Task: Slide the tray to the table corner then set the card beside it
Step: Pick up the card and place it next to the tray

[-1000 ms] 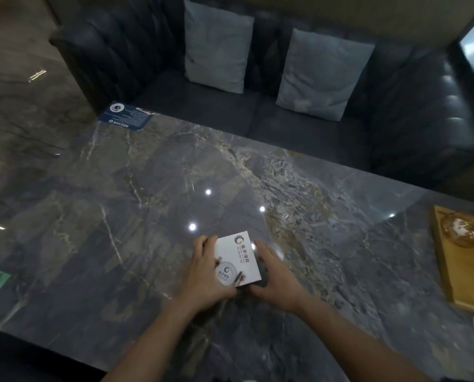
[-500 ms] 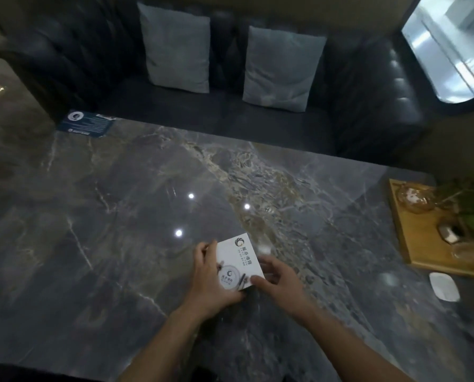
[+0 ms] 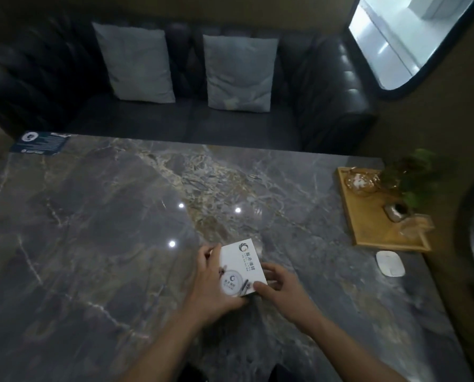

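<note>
A white printed card (image 3: 241, 267) is held over the middle of the dark marble table (image 3: 106, 230). My left hand (image 3: 208, 282) grips its left edge and my right hand (image 3: 281, 285) pinches its lower right corner. The wooden tray (image 3: 368, 230) lies at the table's right side near the far right corner, well apart from both hands. It carries a glass dish (image 3: 360, 183), a small potted plant (image 3: 412, 177) and a small clear cup (image 3: 415, 226).
A small white rounded pad (image 3: 390, 263) lies just in front of the tray. A dark blue leaflet (image 3: 41, 142) sits at the far left corner. Behind the table stands a black sofa (image 3: 327, 100) with two grey cushions.
The view has swung to the right, bringing the whole tray, plant and white pad into sight. Both hands still hold the card at the same spot on the table.
</note>
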{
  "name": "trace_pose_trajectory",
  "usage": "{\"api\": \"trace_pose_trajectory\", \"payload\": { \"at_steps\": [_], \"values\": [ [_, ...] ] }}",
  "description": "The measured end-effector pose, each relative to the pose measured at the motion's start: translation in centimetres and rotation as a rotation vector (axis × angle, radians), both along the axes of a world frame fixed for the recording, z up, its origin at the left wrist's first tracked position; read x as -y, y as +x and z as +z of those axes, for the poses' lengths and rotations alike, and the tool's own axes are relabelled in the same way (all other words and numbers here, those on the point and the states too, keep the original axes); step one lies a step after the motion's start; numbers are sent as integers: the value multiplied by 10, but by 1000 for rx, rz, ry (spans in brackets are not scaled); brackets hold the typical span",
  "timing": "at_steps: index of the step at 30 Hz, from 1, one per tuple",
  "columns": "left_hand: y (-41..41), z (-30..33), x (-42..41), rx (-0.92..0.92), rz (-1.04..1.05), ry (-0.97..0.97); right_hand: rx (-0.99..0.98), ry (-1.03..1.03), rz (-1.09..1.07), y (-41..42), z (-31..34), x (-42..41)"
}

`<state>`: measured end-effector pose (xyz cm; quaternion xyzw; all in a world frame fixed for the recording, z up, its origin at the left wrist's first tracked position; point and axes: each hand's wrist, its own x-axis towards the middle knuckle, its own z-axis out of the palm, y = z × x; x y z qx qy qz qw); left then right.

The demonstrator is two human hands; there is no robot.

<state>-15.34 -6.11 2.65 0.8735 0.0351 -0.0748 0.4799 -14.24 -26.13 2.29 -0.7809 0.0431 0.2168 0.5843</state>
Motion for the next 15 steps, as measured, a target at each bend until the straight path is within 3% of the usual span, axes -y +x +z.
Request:
{"api": "trace_pose_trajectory", "payload": {
  "at_steps": [15],
  "values": [
    [4, 2, 137, 71, -188, 75, 72, 57, -147, -25, 3, 137]
  ]
}}
